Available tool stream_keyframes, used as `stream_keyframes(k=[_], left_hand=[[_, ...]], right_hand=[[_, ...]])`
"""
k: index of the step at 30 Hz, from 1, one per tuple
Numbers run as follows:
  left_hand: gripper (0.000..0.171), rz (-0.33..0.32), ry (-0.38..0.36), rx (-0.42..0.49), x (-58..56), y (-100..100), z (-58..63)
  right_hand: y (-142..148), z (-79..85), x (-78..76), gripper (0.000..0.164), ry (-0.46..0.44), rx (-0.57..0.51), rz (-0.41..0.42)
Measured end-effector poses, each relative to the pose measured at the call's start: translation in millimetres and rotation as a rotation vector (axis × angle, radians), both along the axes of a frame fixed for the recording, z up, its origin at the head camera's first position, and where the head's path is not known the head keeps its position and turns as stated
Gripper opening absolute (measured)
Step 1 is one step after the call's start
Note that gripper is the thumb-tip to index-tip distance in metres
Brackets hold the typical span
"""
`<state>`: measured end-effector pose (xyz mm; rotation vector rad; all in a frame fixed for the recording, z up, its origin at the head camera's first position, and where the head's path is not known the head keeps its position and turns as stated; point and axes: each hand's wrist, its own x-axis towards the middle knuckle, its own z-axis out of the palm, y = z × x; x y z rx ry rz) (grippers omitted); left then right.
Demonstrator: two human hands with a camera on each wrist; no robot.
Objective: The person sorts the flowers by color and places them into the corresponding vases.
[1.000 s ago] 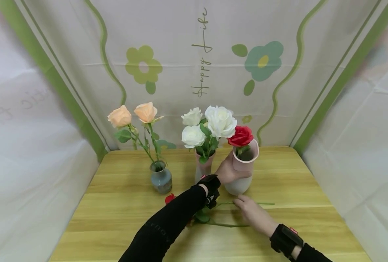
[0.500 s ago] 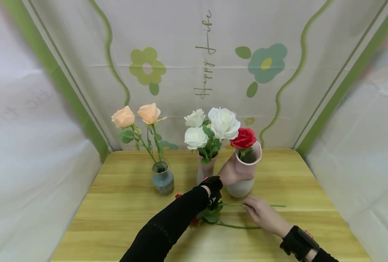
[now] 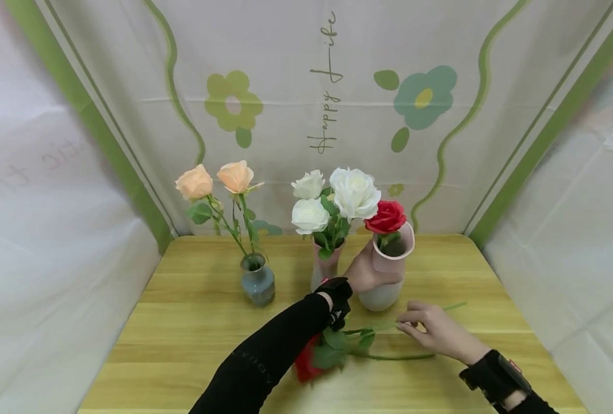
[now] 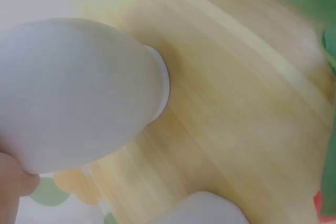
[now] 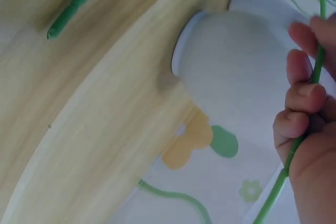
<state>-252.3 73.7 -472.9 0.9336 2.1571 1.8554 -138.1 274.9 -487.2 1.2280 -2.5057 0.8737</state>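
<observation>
In the head view my left hand (image 3: 366, 273) grips the side of a pink-and-white vase (image 3: 381, 299) that holds one red rose (image 3: 386, 217). The left wrist view shows this vase's pale body (image 4: 79, 93) close up, with a fingertip (image 4: 18, 182) against it. To the right, my right hand (image 3: 438, 330) pinches a green rose stem (image 5: 275, 195) that passes between thumb and fingers. Leaves (image 3: 332, 348) and a blurred red bloom (image 3: 306, 365) show at its left, partly hidden by the left sleeve. A second stem (image 3: 397, 357) lies in front on the table.
A slimmer pink-and-white vase (image 3: 321, 273) of white roses (image 3: 355, 192) stands just left of the gripped vase. Farther left is a small blue-grey vase (image 3: 258, 286) with two peach roses (image 3: 236, 176). A printed cloth (image 3: 275, 132) hangs behind the wooden table (image 3: 192, 333).
My right hand has moved right, drawing the stem with it; its leaves and a red bloom now show more from under the left sleeve. The left hand keeps its grip on the vase.
</observation>
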Motion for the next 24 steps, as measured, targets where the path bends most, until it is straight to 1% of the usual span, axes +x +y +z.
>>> stream_keyframes(k=[2,5,11,13,15,16,18,20,22,24], left_hand=[[0.095,0.003,0.002,0.002,-0.6,0.3,0.2],[0.095,0.001,0.007,0.008,-2.2,1.1,-1.3],[0.095,-0.024,0.025,0.036,-4.8,1.9,-6.1],[0.095,-0.032,0.04,0.051,-5.4,2.6,-6.4],[0.095,-0.037,0.058,0.062,-6.5,3.4,-6.9],[0.095,-0.039,0.064,0.066,-6.7,3.5,-7.0],[0.096,-0.035,0.061,0.062,-6.5,3.1,-6.7],[0.097,-0.029,0.044,0.049,0.0,-0.2,2.9],[0.098,-0.022,0.029,0.041,4.4,-2.2,9.6],[0.098,-0.053,0.033,0.091,1.9,-1.8,6.0]], right_hand=[[4.4,1.4,-0.1,0.016,-0.005,-0.015,-0.001],[9.5,4.0,0.6,0.025,0.014,-0.053,0.005],[17.6,12.3,0.8,0.042,0.153,-0.194,-0.027],[20.4,17.6,1.0,0.043,0.2,-0.234,-0.031],[21.5,26.4,3.1,0.037,0.224,-0.244,-0.029],[20.6,32.8,5.4,0.034,0.231,-0.251,-0.025],[18.3,47.0,12.0,0.034,0.228,-0.258,-0.02],[18.1,57.4,17.9,0.038,0.209,-0.266,-0.014],[23.2,58.8,18.5,0.041,0.178,-0.29,-0.002],[32.9,51.6,13.6,0.039,0.159,-0.309,0.016]])
